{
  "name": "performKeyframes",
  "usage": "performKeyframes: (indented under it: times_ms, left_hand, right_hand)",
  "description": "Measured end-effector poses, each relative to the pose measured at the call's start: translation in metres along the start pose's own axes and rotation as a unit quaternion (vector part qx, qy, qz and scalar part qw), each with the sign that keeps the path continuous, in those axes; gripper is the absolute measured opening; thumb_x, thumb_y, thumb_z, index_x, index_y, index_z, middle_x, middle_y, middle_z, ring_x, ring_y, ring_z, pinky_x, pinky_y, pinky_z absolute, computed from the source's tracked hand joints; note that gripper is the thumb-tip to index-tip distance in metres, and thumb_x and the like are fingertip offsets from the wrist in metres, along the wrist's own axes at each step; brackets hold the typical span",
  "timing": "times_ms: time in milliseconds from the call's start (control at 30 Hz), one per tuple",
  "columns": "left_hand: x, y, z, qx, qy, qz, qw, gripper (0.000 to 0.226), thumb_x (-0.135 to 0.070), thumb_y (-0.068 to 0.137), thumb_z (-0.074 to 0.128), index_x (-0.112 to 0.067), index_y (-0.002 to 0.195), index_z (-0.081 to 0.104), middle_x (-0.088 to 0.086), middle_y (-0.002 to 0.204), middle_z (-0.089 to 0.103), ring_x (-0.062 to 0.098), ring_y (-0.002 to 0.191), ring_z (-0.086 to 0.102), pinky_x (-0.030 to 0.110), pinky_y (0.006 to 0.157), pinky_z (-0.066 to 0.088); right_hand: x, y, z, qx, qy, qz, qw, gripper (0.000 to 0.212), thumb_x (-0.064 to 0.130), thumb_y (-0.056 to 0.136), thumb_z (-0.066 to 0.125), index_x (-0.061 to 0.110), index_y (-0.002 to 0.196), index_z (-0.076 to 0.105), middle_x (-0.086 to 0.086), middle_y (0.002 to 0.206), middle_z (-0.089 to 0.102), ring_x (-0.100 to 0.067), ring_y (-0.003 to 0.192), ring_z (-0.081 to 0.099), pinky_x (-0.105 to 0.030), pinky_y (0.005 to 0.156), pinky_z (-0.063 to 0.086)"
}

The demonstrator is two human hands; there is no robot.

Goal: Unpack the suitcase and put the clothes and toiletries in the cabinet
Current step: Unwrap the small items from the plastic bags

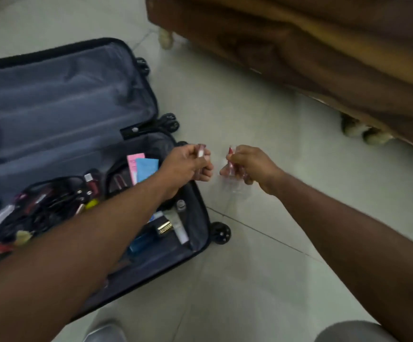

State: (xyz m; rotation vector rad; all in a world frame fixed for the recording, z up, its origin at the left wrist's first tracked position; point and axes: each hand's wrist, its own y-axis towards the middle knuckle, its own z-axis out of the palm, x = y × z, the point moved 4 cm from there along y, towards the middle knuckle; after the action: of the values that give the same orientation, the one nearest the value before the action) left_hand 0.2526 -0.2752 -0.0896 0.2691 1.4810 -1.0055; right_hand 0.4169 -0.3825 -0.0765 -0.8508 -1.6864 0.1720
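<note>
A: Holding, both hands. Left hand (188, 166) has its fingers (206, 169) curled round a small pinkish tube (201, 150), long axis roughly upright, top poking out above the fist. Right hand (247, 166) grips a red-tipped tube (230, 154) plus what looks like a clear pouch (235, 188) hanging below it.

B: Where relative to the suitcase (77, 144)?

A: Both hands are off its right edge, above the floor (274, 119). The left is just past the rim and nearer the case. The hands are near each other, not touching.

B: Remaining toiletries?

A: Still in the near half of the case, down and left of the left hand: pink and blue cartons (141, 166), a blue bottle (142, 240), cables and small tubes (52, 201). The left forearm covers part of that pile.

B: Cabinet?

A: Not in view. Only a brown sofa (299, 45) top right. So the carry direction is unknown.

B: Anything else unclear?

A: Motion blur. Can't read labels, and the pouch outline is faint. The far half of the case looks bare of clothes.
</note>
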Motion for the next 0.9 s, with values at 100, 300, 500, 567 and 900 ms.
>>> performKeyframes:
  times_ms: [100, 300, 500, 567, 900]
  left_hand:
    - [0.011, 0.013, 0.028, 0.027, 0.038, 0.003, 0.999, 0.009, -0.007, 0.1, 0.064, -0.002, 0.108, 0.064, 0.019, 0.091, 0.067, 0.026, 0.078, 0.067, 0.041, 0.076, 0.062]
    - [0.031, 0.027, 0.044, 0.029, 0.1, -0.004, 0.995, 0.015, -0.001, 0.098, 0.065, 0.001, 0.112, 0.067, 0.015, 0.102, 0.068, 0.025, 0.09, 0.068, 0.038, 0.085, 0.063]
    - [0.038, 0.032, 0.039, 0.018, 0.112, 0.007, 0.994, 0.026, 0.009, 0.09, 0.069, -0.016, 0.098, 0.069, 0.007, 0.106, 0.068, 0.026, 0.102, 0.067, 0.044, 0.091, 0.061]
    - [0.04, 0.033, 0.037, 0.018, 0.137, 0.02, 0.99, 0.032, 0.007, 0.088, 0.072, -0.023, 0.099, 0.07, 0.008, 0.11, 0.068, 0.029, 0.105, 0.068, 0.045, 0.09, 0.062]
    - [0.045, 0.034, 0.038, 0.047, 0.151, 0.016, 0.987, 0.033, 0.004, 0.091, 0.07, -0.028, 0.099, 0.07, 0.003, 0.119, 0.069, 0.027, 0.114, 0.069, 0.046, 0.096, 0.06]
  right_hand:
    - [-0.029, 0.0, -0.025, -0.047, -0.013, -0.014, 0.999, 0.014, 0.012, 0.093, 0.071, 0.009, 0.107, 0.071, -0.011, 0.083, 0.073, -0.017, 0.066, 0.063, -0.027, 0.048, 0.043]
    - [-0.048, 0.005, -0.042, -0.12, 0.015, -0.022, 0.992, 0.022, 0.009, 0.088, 0.081, 0.01, 0.108, 0.074, -0.009, 0.09, 0.073, -0.02, 0.072, 0.073, -0.034, 0.06, 0.057]
    - [-0.044, -0.003, -0.054, -0.168, -0.04, -0.06, 0.983, 0.024, -0.007, 0.078, 0.081, 0.007, 0.097, 0.077, 0.0, 0.074, 0.07, -0.013, 0.058, 0.063, -0.023, 0.052, 0.051]
    - [-0.046, -0.001, -0.055, -0.175, -0.086, -0.076, 0.978, 0.026, -0.005, 0.074, 0.084, 0.011, 0.094, 0.079, 0.008, 0.071, 0.066, -0.011, 0.062, 0.061, -0.023, 0.059, 0.054]
    - [-0.056, 0.015, -0.054, -0.213, -0.257, -0.096, 0.938, 0.025, 0.01, 0.075, 0.087, 0.028, 0.077, 0.069, 0.008, 0.082, 0.072, -0.016, 0.078, 0.068, -0.036, 0.074, 0.06]
